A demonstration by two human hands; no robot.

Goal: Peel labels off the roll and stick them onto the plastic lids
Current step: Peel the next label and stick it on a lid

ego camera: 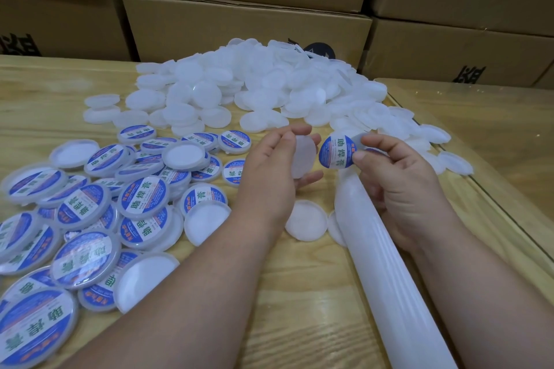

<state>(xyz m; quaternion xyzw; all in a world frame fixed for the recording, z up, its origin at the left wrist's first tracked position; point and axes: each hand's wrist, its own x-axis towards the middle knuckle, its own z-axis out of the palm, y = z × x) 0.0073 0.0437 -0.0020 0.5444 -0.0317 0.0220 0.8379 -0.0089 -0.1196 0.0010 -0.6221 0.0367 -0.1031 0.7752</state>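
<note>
Facing the right hand [398, 177]'s pinched label [336, 152], the left hand [269, 171] grips an upright lid [304, 159].

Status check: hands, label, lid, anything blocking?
Left hand holds blank lid. Right hand pinches peeled label, beside lid, not stuck. Nothing between them.

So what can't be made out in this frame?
- Head view: the small print on the round blue-and-white label pinched by the right hand is too small to read.
- The plain white plastic lid is partly hidden by the left hand.
- The long white roll is cut off by the bottom edge.
</note>
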